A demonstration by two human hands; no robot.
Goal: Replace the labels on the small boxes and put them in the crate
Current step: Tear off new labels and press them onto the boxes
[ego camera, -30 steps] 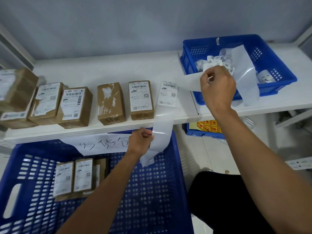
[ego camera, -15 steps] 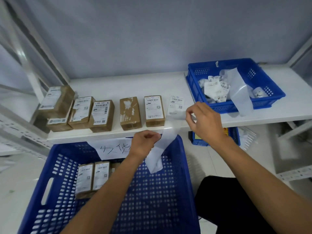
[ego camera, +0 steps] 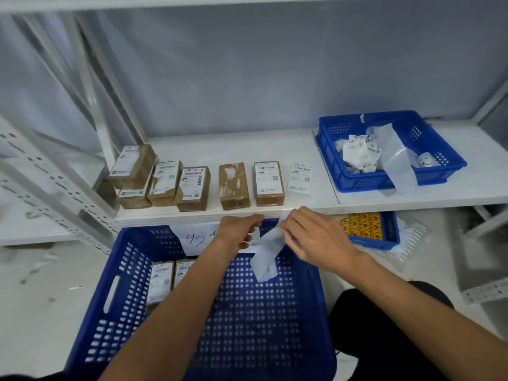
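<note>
Over the crate's [ego camera: 143, 232] far rim, both hands work the label strip [ego camera: 268, 254]: left hand [ego camera: 242, 229] pinches it w/ curled fingers, right hand [ego camera: 316, 237] nips its edge betw. thumb & fingertips, and the tail hangs loose over the crate. Strip's top end lies on the shelf [ego camera: 233, 147] w/ one fresh label [ego camera: 300, 178] on it, just beside the row of small boxes [ego camera: 192, 188]. Progress, approx.: at least two crated boxes [ego camera: 160, 281] lie at the crate's left, labels up, so prob. done. Left on the shelf: one bare box [ego camera: 234, 185], no label, likely next; a labelled box [ego camera: 268, 182] beside it; four-ish stacked boxes [ego camera: 165, 178] at left, can't tell if labels are old or new. Most of the job remains, I'd say. Waste basket [ego camera: 343, 182] at right holds crumpled labels & backing.
</note>
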